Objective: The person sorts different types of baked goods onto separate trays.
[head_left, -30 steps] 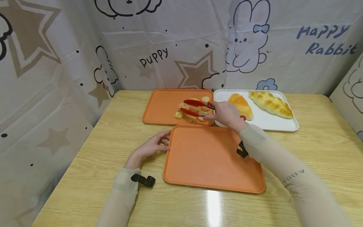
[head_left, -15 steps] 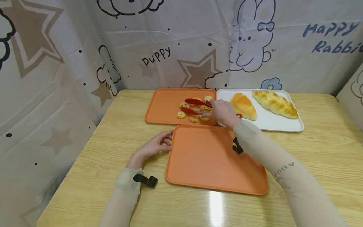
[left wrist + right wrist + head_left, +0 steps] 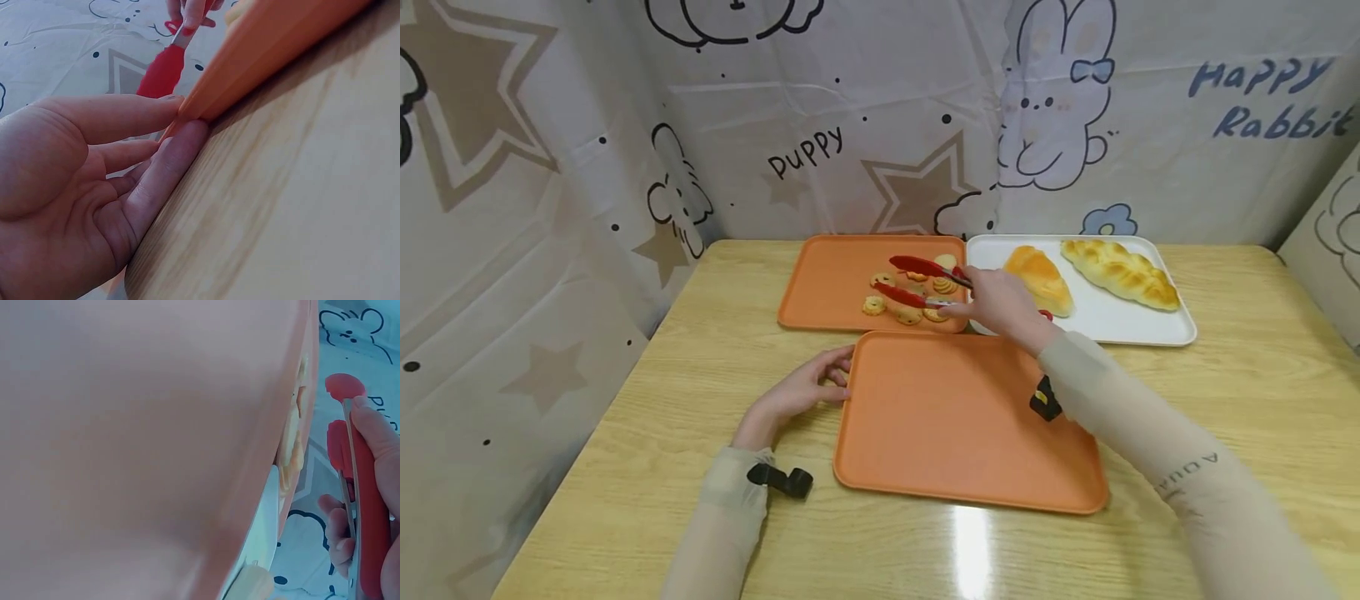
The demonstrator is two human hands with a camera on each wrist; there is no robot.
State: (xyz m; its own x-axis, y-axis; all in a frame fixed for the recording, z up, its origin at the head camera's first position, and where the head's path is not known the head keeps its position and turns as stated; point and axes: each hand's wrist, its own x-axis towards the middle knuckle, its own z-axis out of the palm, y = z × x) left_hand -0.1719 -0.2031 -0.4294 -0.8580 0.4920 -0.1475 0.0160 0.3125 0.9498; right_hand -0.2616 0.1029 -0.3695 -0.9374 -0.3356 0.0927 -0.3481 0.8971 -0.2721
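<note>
- We see the tongs (image 3: 919, 282) over the cookies (image 3: 910, 300) on the far tray (image 3: 827, 283), their arms spread.
- Our right hand (image 3: 1000, 302) is curled round the tongs' handle.
- Our left hand (image 3: 805, 385), fingers loose, touches the near tray (image 3: 962, 425), just nearer us than the far tray.
- A shallow pinch could crumble a cookie or drop it onto the counter (image 3: 700, 350).

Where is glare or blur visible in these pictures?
Head view: a bright glare strip on the table before the near orange tray. Right wrist view: that tray is a soft, unfocused blur. Left wrist view: the left hand is sharp.
</note>
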